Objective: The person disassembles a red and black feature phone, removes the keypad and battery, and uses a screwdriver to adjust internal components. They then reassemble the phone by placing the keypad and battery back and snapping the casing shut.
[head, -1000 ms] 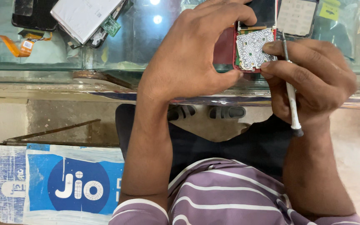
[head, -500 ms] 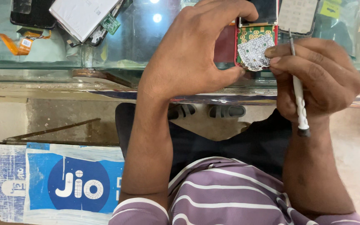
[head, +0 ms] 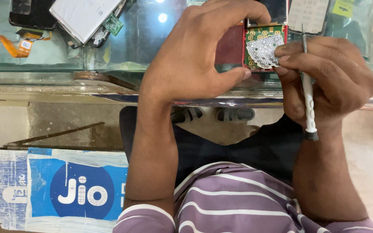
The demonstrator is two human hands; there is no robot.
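A small red phone (head: 234, 47) with its cover off sits at about one o'clock in the view, held above a glass counter (head: 65, 73); its green circuit board (head: 260, 36) is bare, and a thin white keypad sheet (head: 265, 51) lies partly lifted on it. The counter top is clear glass over a worn pale ledge, with a bare floor and a pair of sandals (head: 214, 114) visible beneath. At eleven o'clock on the glass lie a white slab-shaped phone part (head: 80, 17), a dark phone (head: 31, 13) and an orange flex ribbon (head: 16, 46); at one to two o'clock rest a grey keypad panel (head: 309, 15) and a yellow tag (head: 342, 7). At eight o'clock stands a cardboard box (head: 63, 190) with a blue-and-white label bearing a dark blue circle. The left hand (head: 195, 60) arches over the phone, thumb and fingers curled, gripping its edges. The right hand (head: 329, 82) pinches the corner of the keypad sheet between thumb and forefinger, while its other fingers close around a slim white screwdriver (head: 308, 99), tip up, black cap down.
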